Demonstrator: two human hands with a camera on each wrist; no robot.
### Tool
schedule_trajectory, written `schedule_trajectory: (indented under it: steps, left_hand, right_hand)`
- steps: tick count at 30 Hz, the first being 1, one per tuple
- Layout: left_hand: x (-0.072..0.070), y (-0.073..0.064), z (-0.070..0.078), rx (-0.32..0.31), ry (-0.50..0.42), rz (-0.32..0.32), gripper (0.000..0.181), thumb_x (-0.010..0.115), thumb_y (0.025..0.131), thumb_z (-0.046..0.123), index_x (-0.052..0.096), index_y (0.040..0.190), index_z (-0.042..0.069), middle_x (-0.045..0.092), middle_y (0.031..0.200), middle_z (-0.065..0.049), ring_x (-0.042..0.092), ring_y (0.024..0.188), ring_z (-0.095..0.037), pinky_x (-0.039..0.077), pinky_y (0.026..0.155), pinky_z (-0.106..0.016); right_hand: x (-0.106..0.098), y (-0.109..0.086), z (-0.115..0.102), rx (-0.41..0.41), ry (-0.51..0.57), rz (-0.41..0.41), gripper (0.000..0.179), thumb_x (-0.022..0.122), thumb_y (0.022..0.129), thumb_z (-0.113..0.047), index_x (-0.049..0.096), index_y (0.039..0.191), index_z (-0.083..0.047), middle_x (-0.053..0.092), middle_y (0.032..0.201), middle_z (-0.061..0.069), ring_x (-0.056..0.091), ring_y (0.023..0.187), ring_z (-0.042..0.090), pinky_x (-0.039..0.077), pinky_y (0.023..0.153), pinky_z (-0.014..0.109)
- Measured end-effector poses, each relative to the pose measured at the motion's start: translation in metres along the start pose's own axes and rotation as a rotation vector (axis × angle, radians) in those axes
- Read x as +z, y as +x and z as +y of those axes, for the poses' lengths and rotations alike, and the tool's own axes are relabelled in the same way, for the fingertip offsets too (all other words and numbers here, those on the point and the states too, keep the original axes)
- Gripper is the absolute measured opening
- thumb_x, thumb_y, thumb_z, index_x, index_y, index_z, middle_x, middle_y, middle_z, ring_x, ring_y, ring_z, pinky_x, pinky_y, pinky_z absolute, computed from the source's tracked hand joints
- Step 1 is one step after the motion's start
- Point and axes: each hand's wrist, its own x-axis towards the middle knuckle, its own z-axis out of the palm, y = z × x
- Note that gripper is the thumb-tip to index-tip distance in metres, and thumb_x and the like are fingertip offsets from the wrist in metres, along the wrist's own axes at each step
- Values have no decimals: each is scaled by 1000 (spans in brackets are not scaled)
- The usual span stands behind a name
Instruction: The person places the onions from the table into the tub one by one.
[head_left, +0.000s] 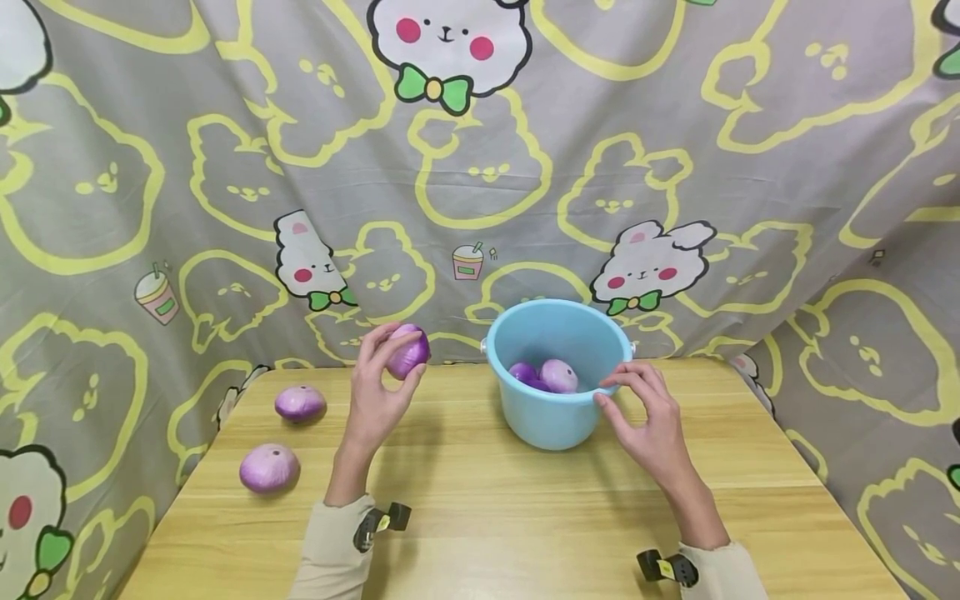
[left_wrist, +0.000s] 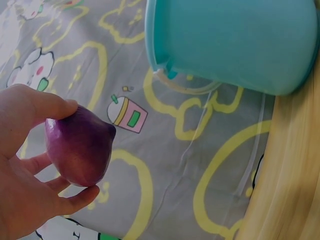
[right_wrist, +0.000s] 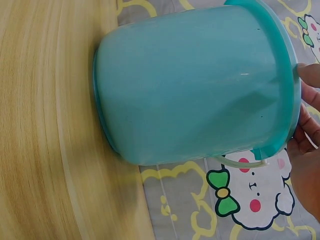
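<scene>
My left hand holds a red onion between thumb and fingers, raised above the table to the left of the bucket. In the left wrist view the purple onion shows its pointed end toward the bucket. A light blue bucket stands upright at the back of the table, with several onions inside. My right hand grips the bucket's near right rim, thumb outside. Part of those fingers is cut off in the right wrist view. Two more onions lie on the left of the table.
The wooden table ends at a patterned grey curtain that hangs behind it and along both sides. A pale bucket handle hangs down against the bucket's far side.
</scene>
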Motion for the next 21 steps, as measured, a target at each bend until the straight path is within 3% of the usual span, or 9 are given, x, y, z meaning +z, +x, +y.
schedule_trajectory:
  steps: [4,9,21]
  left_hand:
    - [4,-1,2,18,-21,8,48,84,78,-8,73,122,10,52,141,-22,53,129,-35,52,98,-53]
    - [8,-1,5,39,-25,2,49,83,78,-9,73,122,10,52,141,-23,53,129,-36,51,98,-53]
    - [12,-2,10,39,-8,-14,44,82,82,-2,73,123,12,52,144,-16,50,133,-32,51,100,-53]
  right_hand:
    - [4,-6,22,-14,-12,8,30,82,73,17,72,97,1,63,109,18,52,109,32,35,106,16]
    - [4,-8,26,-17,-12,9,31,82,72,17,71,97,1,63,109,18,52,110,32,35,107,16]
    - [-1,3,-11,-24,5,12,28,79,74,19,70,96,5,62,106,20,52,107,34,35,107,17]
